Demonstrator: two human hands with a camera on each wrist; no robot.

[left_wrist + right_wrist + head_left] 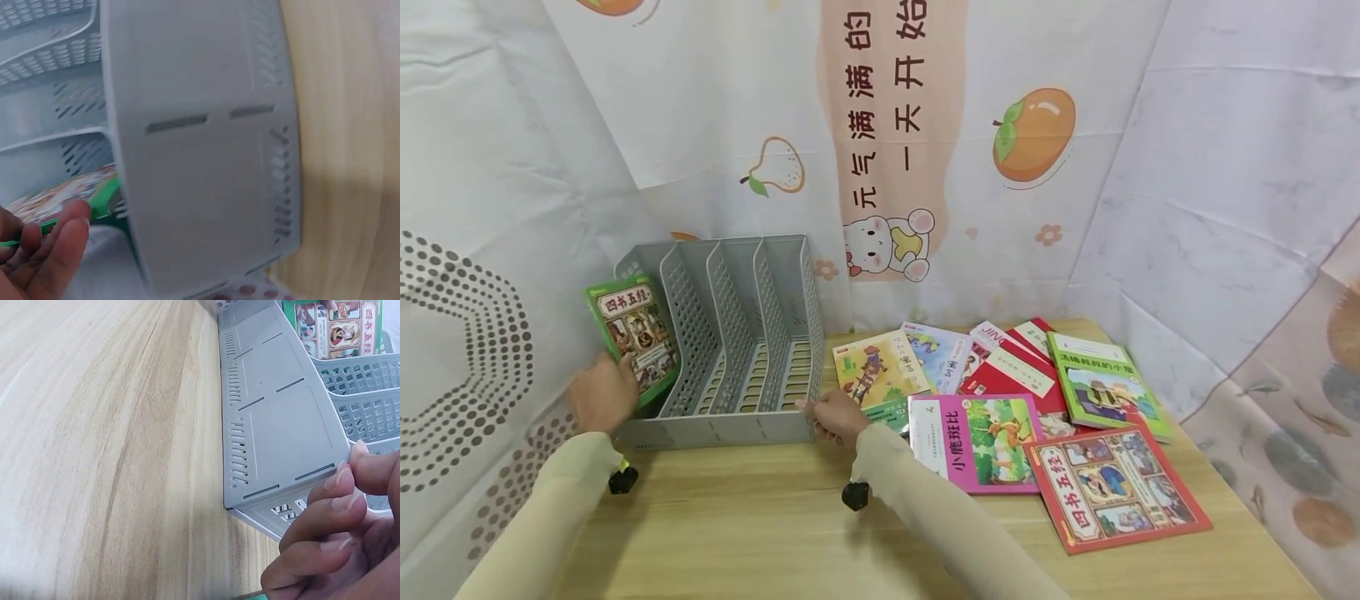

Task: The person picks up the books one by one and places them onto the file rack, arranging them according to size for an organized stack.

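A green-edged book [638, 333] stands tilted in the leftmost slot of a grey divided file rack [677, 432]. My left hand [604, 392] grips the book by its outer edge; in the left wrist view the fingers [65, 237] lie on its green border, and its lower corner is inside the slot. At the rack's front right corner, my right hand [835, 415] pinches the rim between thumb and fingers. In the right wrist view its thumb [374, 469] is over the rim, with curled fingers outside the wall.
Right of the rack, several books lie overlapping: a yellow one [880, 367], a pink-bordered one [992, 442], a green one [1108, 387] and a red one [1116, 487]. A printed curtain [715, 100] hangs behind the wooden table [737, 525].
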